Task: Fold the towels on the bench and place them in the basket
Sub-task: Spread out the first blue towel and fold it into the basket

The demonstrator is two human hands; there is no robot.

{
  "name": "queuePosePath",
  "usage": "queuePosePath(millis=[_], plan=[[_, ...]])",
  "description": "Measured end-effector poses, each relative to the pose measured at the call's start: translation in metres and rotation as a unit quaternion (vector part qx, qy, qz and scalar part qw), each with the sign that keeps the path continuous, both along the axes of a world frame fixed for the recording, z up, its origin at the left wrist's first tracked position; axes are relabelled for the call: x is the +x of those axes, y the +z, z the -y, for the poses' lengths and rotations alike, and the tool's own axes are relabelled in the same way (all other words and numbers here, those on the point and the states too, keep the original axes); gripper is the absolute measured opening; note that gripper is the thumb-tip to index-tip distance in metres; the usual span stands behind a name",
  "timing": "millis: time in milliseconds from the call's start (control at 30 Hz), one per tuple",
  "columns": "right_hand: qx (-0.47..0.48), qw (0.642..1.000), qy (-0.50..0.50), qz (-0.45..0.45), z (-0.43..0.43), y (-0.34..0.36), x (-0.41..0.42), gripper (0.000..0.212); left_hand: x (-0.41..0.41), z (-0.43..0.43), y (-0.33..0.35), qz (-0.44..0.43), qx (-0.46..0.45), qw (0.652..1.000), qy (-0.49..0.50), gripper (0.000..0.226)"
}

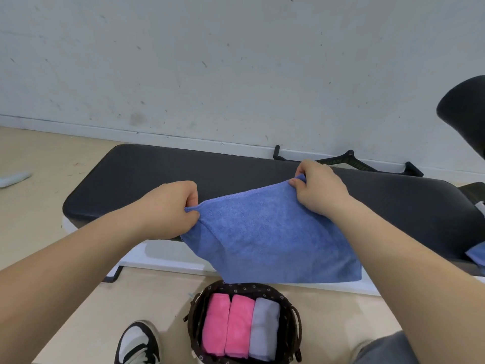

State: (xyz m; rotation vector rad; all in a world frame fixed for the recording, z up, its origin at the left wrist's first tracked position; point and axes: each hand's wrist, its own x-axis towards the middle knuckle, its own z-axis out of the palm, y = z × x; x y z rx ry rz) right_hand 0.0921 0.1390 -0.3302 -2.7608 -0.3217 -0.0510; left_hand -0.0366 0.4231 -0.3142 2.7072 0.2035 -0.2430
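Two bare forearms reach out from the bottom corners of the view, and between them on the floor, beside a black-and-white shoe [137, 342], stands the dark patterned basket [249, 287]. It already holds three folded towels side by side: two pink towels [216, 324] on the left and a grey towel [263, 329] on the right. Above it, the left hand [168, 208] and the right hand [320, 190] each pinch one top corner of a blue towel [270, 232], fingers [193, 198] curled tight against the thumb on both sides, so the top hem is pulled taut between them. The cloth hangs open in a single spread sheet in front of the near edge of the black padded surface [131, 174], its lower hem just above the far rim of the basket; whether it touches the surface cannot be told. By this showing the task looks well past halfway: three towels are done and stowed, and this one is held out ready but not yet folded, so it needs its folds and then a slot in the basket, where little room is left. At the near right edge of the surface a second blue cloth [476, 254] peeks in, cut off by the frame; it seems to be one more towel waiting, though too little shows to be sure.
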Motion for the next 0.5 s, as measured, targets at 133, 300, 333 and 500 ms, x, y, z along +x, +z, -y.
queuePosePath(millis=[133, 300, 333, 500], plan=[[0.080, 0.996, 0.026, -0.018, 0.007, 0.007, -0.008, 0.012, -0.002, 0.004, 0.003, 0.018, 0.043, 0.999, -0.027, 0.010], [0.203, 0.978, 0.011, -0.049, 0.031, 0.026, -0.026, 0.012, -0.001, 0.004, 0.005, 0.035, 0.025, 0.999, -0.022, 0.011], [0.234, 0.970, 0.002, -0.064, 0.038, 0.029, -0.030, 0.013, -0.002, 0.002, 0.006, 0.035, 0.014, 0.999, -0.016, 0.010], [0.321, 0.933, -0.012, -0.163, 0.075, 0.037, -0.054, 0.013, -0.009, 0.005, 0.020, 0.055, -0.075, 0.995, -0.022, 0.014]])
